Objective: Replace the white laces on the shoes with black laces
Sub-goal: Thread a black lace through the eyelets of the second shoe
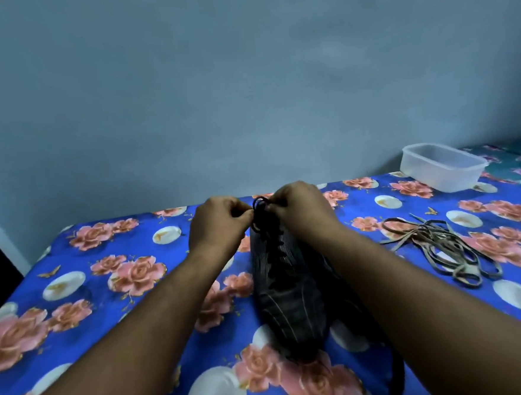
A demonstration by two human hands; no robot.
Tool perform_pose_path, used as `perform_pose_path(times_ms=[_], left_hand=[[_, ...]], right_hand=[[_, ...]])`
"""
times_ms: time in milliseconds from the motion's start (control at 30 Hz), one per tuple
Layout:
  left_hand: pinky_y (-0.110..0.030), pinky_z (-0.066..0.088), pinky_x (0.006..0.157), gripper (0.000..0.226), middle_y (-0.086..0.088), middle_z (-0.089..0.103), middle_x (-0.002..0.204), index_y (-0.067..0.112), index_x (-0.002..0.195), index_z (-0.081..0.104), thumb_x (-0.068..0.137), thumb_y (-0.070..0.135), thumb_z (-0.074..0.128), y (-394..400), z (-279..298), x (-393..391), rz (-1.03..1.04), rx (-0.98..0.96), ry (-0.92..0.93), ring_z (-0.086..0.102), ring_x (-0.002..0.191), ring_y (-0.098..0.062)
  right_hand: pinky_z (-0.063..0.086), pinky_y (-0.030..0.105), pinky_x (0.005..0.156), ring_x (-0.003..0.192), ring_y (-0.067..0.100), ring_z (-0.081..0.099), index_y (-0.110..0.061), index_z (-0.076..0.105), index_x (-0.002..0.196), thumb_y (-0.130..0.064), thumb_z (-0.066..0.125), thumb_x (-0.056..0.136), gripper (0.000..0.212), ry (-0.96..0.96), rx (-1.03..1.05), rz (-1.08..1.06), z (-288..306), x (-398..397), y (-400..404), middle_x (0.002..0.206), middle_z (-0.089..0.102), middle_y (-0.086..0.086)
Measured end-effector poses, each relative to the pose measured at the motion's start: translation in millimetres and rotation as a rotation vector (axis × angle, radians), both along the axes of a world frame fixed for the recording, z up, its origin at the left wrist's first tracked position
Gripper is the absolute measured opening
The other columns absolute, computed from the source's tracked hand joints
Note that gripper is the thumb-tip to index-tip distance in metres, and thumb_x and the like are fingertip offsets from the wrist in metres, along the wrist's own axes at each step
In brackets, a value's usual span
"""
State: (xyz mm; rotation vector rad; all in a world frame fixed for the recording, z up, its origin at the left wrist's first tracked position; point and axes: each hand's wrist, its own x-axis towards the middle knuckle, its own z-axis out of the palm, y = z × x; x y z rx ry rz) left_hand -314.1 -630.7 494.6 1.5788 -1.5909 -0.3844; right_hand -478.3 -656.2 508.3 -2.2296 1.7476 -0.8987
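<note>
A dark striped shoe (288,300) lies on the flowered blue cloth, toe toward me. A black lace (266,227) runs criss-cross up its front and ends in loops at the far end. My left hand (219,223) pinches the lace from the left there. My right hand (300,208) pinches it from the right, fingertips almost meeting the left hand's. A loose heap of pale laces (438,246) lies on the cloth to the right of the shoe. My right forearm hides the shoe's right side.
A clear plastic tub (442,166) stands at the back right, near the wall. The blue flowered cloth (110,269) covers the whole surface, whose left edge drops off beside a dark gap. A plain blue wall stands right behind.
</note>
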Motion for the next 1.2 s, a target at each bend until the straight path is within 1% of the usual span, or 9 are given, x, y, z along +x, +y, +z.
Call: perform_pose_path(times_ms=[100, 200, 367, 467, 633, 800, 933, 1033, 1200], left_hand=[[-0.039, 0.059, 0.072, 0.005, 0.007, 0.075, 0.074, 0.025, 0.083, 0.078, 0.083, 0.027, 0.073, -16.8, -8.5, -8.7, 0.032, 0.052, 0.003, 0.071, 0.07, -0.014], [-0.032, 0.055, 0.071, 0.008, 0.004, 0.075, 0.081, 0.025, 0.083, 0.078, 0.08, 0.023, 0.071, -26.4, -15.3, -15.0, 0.018, 0.136, -0.014, 0.069, 0.08, -0.016], [-0.035, 0.034, 0.061, 0.027, -0.004, 0.046, 0.055, 0.011, 0.06, 0.056, 0.085, 0.019, 0.062, -38.9, -21.5, -19.6, -0.017, 0.326, 0.014, 0.04, 0.058, -0.025], [-0.035, 0.048, 0.07, 0.017, 0.003, 0.068, 0.078, 0.013, 0.081, 0.073, 0.093, 0.021, 0.064, -39.3, -21.5, -15.7, -0.05, 0.269, 0.196, 0.06, 0.075, -0.02], [-0.031, 0.052, 0.084, 0.017, -0.001, 0.074, 0.097, 0.02, 0.09, 0.071, 0.099, 0.013, 0.058, -8.1, -19.9, -18.8, -0.037, 0.025, 0.452, 0.065, 0.09, -0.013], [-0.028, 0.054, 0.078, 0.007, 0.007, 0.075, 0.086, 0.027, 0.086, 0.073, 0.092, 0.025, 0.069, 68.0, -28.4, -44.0, -0.185, -0.075, 0.423, 0.069, 0.082, -0.011], [-0.019, 0.051, 0.069, 0.009, 0.013, 0.074, 0.079, 0.029, 0.085, 0.074, 0.092, 0.024, 0.07, 128.4, -42.0, -71.0, -0.271, -0.035, 0.307, 0.068, 0.073, -0.005], [-0.022, 0.048, 0.055, 0.007, 0.01, 0.069, 0.066, 0.03, 0.087, 0.073, 0.092, 0.03, 0.067, 156.1, -50.8, -88.6, -0.366, 0.048, 0.29, 0.062, 0.055, -0.004], [-0.013, 0.04, 0.058, 0.013, 0.024, 0.066, 0.065, 0.027, 0.085, 0.075, 0.095, 0.023, 0.068, 162.7, -57.5, -103.6, -0.332, 0.164, 0.229, 0.056, 0.057, 0.008]], right_hand=[[0.047, 0.045, 0.095, 0.119, 0.034, 0.052, -0.027, 0.076, 0.103, -0.038, 0.057, 0.098, 0.022, 0.226, 0.092, -0.01, -14.2, 1.4, -10.4, 0.111, 0.068, 0.006], [0.038, 0.05, 0.103, 0.128, 0.035, 0.04, -0.023, 0.071, 0.107, -0.032, 0.047, 0.101, 0.027, 0.327, 0.184, 0.015, -12.1, -3.1, -12.6, 0.124, 0.057, 0.009], [0.043, 0.046, 0.099, 0.119, 0.033, 0.046, -0.023, 0.074, 0.113, -0.028, 0.045, 0.096, 0.033, 0.238, 0.063, -0.018, 2.8, -24.4, 9.2, 0.115, 0.059, 0.008], [0.045, 0.044, 0.099, 0.12, 0.03, 0.048, -0.029, 0.075, 0.114, -0.029, 0.05, 0.096, 0.03, 0.177, 0.052, -0.024, 2.9, -44.3, 35.2, 0.108, 0.061, 0.003], [0.043, 0.039, 0.096, 0.108, 0.028, 0.055, -0.037, 0.074, 0.114, -0.039, 0.061, 0.094, 0.023, 0.065, -0.011, -0.071, -15.6, -82.0, 100.0, 0.092, 0.055, -0.006], [0.046, 0.046, 0.092, 0.107, 0.029, 0.056, -0.026, 0.054, 0.112, -0.073, 0.055, 0.08, 0.056, 0.009, 0.064, -0.288, -46.9, -113.6, 165.2, 0.105, 0.06, 0.001], [0.047, 0.046, 0.091, 0.119, 0.029, 0.053, -0.027, 0.045, 0.119, -0.093, 0.043, 0.069, 0.083, 0.178, 0.309, -0.405, -68.2, -121.6, 189.4, 0.123, 0.06, 0.002], [0.049, 0.039, 0.083, 0.108, 0.025, 0.058, -0.032, 0.059, 0.103, -0.095, 0.037, 0.072, 0.074, 0.292, 0.336, -0.417, -74.0, -124.7, 192.8, 0.104, 0.068, -0.003], [0.046, 0.035, 0.072, 0.095, 0.02, 0.064, -0.027, 0.065, 0.082, -0.072, 0.047, 0.091, 0.049, 0.292, 0.24, -0.333, -75.8, -128.4, 204.0, 0.084, 0.069, -0.006]])
